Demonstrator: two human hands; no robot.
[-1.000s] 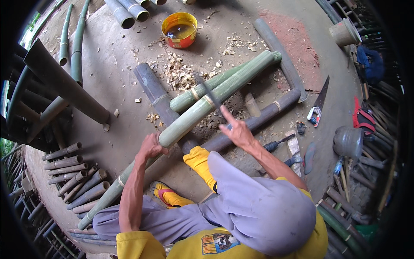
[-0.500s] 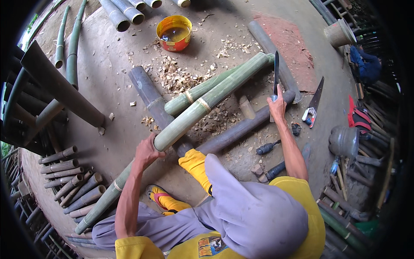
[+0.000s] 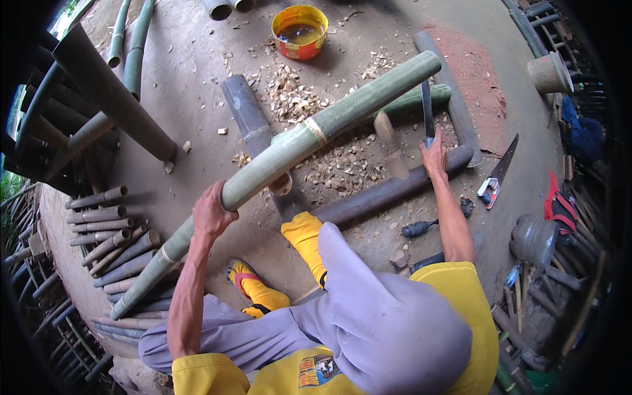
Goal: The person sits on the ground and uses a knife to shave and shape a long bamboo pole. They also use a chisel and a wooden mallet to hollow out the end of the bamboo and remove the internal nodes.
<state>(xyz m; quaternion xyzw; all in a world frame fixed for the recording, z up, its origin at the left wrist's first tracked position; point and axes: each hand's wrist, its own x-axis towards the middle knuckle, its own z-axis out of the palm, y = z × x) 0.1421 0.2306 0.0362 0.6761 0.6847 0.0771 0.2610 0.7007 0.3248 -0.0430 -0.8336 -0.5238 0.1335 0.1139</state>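
My left hand (image 3: 215,209) is closed around a long green bamboo pole (image 3: 280,158), which slants from the lower left to the upper right with its far end raised. In my right hand (image 3: 433,157) is a long-bladed knife (image 3: 428,113), its dark blade pointing away from me beside the pole's far part. Under the held pole lies a second green bamboo piece (image 3: 418,98), partly hidden by it. Both are over a low frame of dark poles (image 3: 375,192) on the ground, with a short wooden peg (image 3: 390,141) standing in it.
Pale wood chips (image 3: 296,99) are scattered around the frame. A red-and-yellow bucket (image 3: 300,47) of liquid stands beyond. To the right lie a handsaw (image 3: 498,172) and a dark-handled tool (image 3: 419,228). Cut bamboo lengths (image 3: 125,253) are piled at left, near a dark leaning bamboo structure (image 3: 115,92).
The held pole has been lifted away from the lower bamboo, my left hand rising with it. The lower bamboo has shifted nearer on the frame. My right hand still holds the knife.
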